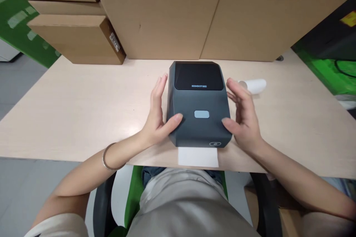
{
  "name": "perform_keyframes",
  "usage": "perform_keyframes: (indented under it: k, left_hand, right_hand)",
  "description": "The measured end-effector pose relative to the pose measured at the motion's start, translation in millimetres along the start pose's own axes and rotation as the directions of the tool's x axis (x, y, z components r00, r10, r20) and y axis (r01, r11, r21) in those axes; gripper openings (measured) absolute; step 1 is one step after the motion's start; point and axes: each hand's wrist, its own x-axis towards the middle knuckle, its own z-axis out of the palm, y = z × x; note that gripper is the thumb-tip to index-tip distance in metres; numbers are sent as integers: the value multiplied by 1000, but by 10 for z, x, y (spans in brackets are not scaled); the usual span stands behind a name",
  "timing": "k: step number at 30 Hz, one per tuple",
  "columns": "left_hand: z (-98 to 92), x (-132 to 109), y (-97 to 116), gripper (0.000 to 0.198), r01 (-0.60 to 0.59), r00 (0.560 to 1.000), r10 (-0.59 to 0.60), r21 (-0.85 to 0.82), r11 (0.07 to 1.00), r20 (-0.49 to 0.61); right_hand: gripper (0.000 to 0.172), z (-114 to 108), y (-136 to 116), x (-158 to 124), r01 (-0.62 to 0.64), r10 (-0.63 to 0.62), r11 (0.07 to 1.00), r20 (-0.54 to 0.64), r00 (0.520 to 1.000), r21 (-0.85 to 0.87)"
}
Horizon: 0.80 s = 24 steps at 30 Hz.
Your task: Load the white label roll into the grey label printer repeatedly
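A dark blue-grey label printer [199, 127] stands on the table in front of me, with a black window in its lid and a light blue button. White label paper [198, 156] sticks out of its near side towards the table's edge. My left hand [160, 116] is at the printer's left side, fingers stretched out and thumb over the top edge. On the other side my right hand [243, 116] has its fingers apart, its thumb at the printer's right edge. Whether either hand presses on the casing I cannot tell.
Behind my right hand lies a white paper roll [256, 86]. Large cardboard boxes [161, 18] form a wall along the back of the table [83, 118]. A flatter carton [80, 40] stands at the back left. Chair armrests [104, 203] flank me below the table's front edge.
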Motion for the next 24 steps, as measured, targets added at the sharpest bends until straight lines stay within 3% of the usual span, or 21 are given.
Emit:
perform_keyframes:
  k: [2, 5, 7, 14, 17, 19, 21, 23, 24]
  left_hand:
    - [-29, 28, 39, 98, -222, 974, 217, 93, 971, 62]
    - [-30, 60, 92, 101, -466, 874, 433, 131, 875, 220]
    - [3, 69, 137, 103, -520, 845, 478, 159, 839, 240]
    - [67, 78, 230, 97, -463, 884, 426, 228, 857, 194]
    - [32, 66, 171, 94, -446, 888, 412, 168, 879, 205]
    - [20, 69, 117, 87, -355, 933, 344, 119, 927, 110]
    - [23, 93, 51, 77, -214, 968, 218, 44, 976, -124]
    - [32, 131, -42, 66, -96, 940, 70, -64, 993, -333]
    - [36, 148, -103, 63, -49, 924, 0, -118, 992, -381]
  right_hand:
    - [61, -44, 53, 42, 337, -329, 931, 75, 941, -143]
    - [63, -67, 92, 95, 547, -505, 814, 229, 832, -194]
    - [67, -55, 82, 104, 559, -505, 803, 261, 823, -207]
    - [74, -24, -10, 63, 504, -438, 827, 277, 855, -250]
    - [82, -89, 29, 99, 573, -494, 788, 327, 806, -223]
    - [82, -157, 53, 133, 613, -520, 758, 362, 774, -223]
    - [72, -222, 46, 162, 570, -451, 781, 401, 798, -255]
    - [55, -264, 0, 188, 491, -348, 821, 427, 835, -292]
    - [49, -272, -34, 202, 462, -311, 835, 437, 844, -298]
